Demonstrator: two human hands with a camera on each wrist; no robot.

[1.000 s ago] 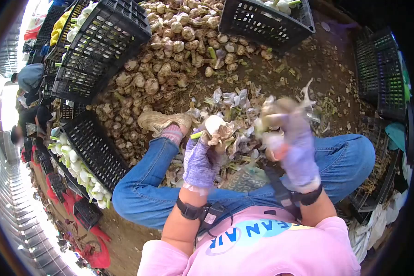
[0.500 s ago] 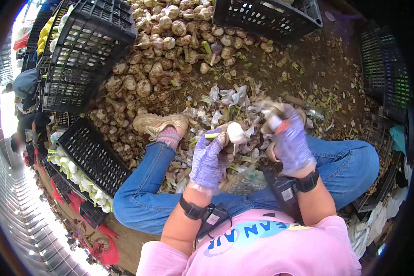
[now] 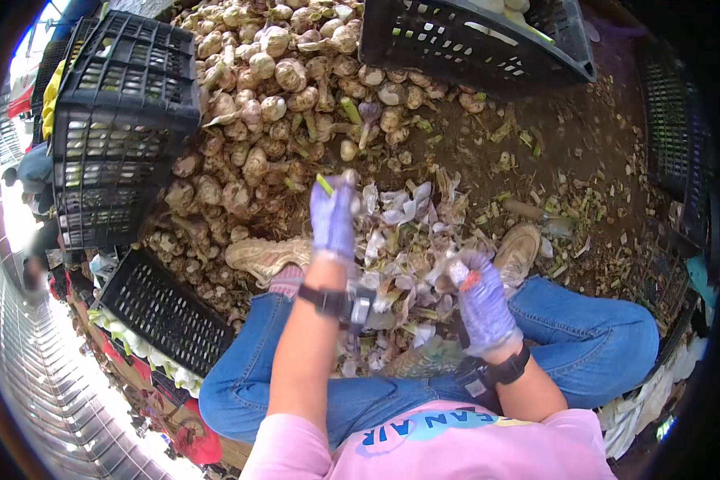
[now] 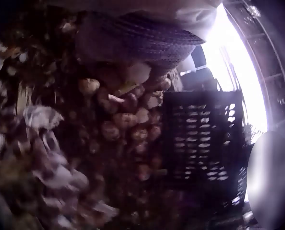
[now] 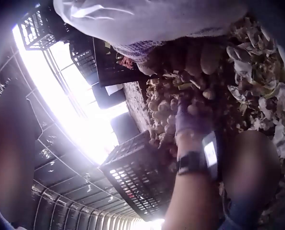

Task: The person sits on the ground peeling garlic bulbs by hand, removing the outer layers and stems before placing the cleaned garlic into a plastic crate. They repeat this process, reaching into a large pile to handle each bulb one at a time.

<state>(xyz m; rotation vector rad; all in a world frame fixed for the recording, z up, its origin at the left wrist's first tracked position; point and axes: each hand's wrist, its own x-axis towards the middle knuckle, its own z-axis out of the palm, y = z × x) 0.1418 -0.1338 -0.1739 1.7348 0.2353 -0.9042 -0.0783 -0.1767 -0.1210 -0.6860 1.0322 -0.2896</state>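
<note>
Left glove (image 3: 333,224): light purple
Right glove (image 3: 486,314): light purple; orange-red patch (image 3: 472,279)
Garlic stem (image 3: 324,185): bright green
Garlic heap (image 3: 256,120): tan, cream, brown
Peels (image 3: 404,206): mostly white
Ground (image 3: 556,144): dark brown
Crate (image 3: 164,308): black
Jeans (image 3: 588,328): blue
Shirt (image 3: 472,452): pink; blue letters (image 3: 404,428)
Sock (image 3: 286,281): pink, stripy
Shoe (image 3: 518,251): tan
Wristband (image 3: 508,366): black

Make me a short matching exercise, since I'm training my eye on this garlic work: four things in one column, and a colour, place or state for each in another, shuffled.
Column one
1. Left hand
2. Right hand
3. Jeans
4. Crate at the top of the head view

Column two
A. Black, with pale bulbs inside
B. Gloved in purple, with an orange-red patch showing
C. Reaching out by the garlic heap, with a green stem at its fingers
D. Blue, bent at the knees

Pairs: 1-C, 2-B, 3-D, 4-A
</note>
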